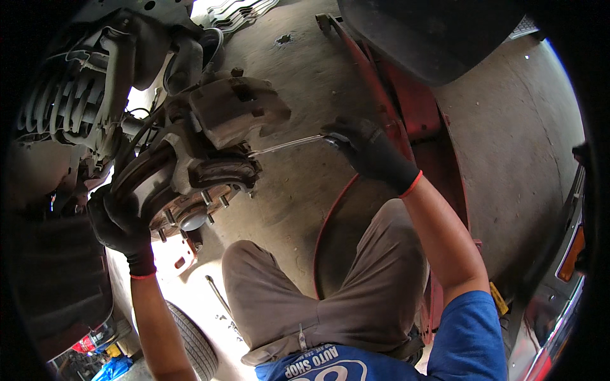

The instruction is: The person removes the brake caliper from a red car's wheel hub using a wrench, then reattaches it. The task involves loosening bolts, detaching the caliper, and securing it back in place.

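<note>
A rusty brake caliper sits over the brake disc of a vehicle's wheel hub, whose bare studs point toward me. My right hand, in a black glove with a red cuff edge, is closed around the near end of a slim silver wrench. The wrench's far end meets the caliper's lower right side; exactly what it fits on is too small to tell. My left hand, gloved alike, has its fingers curled at the disc's left edge, with the fingertips partly hidden.
A coil spring and suspension arms lie behind the hub. To the right stands a long red floor jack. A tire rests at lower left, near a dark rod on the floor. Another vehicle's side borders the far right.
</note>
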Motion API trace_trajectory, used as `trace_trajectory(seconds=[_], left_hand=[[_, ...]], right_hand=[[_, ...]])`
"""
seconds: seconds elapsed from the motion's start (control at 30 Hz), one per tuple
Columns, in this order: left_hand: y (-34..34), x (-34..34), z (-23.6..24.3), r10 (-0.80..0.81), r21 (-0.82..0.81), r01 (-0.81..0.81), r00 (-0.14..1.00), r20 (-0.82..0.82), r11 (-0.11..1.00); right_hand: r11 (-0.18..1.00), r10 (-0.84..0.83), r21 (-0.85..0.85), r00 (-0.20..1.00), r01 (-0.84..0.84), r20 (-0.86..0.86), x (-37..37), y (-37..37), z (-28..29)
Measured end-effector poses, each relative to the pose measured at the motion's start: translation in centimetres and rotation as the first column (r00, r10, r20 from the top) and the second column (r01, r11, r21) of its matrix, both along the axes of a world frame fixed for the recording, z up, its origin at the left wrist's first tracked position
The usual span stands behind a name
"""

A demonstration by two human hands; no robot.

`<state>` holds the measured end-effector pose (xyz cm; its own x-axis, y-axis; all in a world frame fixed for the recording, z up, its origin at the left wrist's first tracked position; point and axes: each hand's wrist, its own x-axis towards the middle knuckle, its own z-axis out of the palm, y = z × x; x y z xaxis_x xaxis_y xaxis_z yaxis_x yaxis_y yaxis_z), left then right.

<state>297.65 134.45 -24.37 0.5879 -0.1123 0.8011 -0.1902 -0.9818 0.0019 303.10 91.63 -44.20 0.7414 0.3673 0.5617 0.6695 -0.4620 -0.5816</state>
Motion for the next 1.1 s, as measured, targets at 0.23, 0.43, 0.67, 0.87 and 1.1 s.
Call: trace_trajectory(seconds=[0.23,0.43,0.67,0.87,1.1], left_hand=[[0.7,0.1,0.8,-0.068,0.350,0.042,0.996,0.064,0.936],[-0.5,0.0,0.7,0.028,0.231,-0.032,0.999,0.020,0.973],[-1.6,-0.1,0.8,-0.025,0.066,0.022,0.999,0.040,0.998],[-1.8,-0.6,1.3,0.074,0.069,-0.072,0.997,-0.018,0.995],[-1.8,-0.5,1.4,0.088,-0.002,-0.088,0.996,-0.016,0.996]], right_hand=[[0.998,0.066,0.015,0.994,-0.067,0.083,1.6,1.6,0.4],[0.995,0.099,0.050,0.976,-0.091,-0.195,1.8,4.0,2.6],[0.979,0.049,-0.184,0.981,-0.084,-0.190,2.0,5.4,5.5],[0.925,-0.147,-0.363,0.986,0.110,-0.076,1.0,6.6,5.3],[0.863,-0.176,-0.465,0.981,0.195,0.084,-0.2,6.0,6.3]])
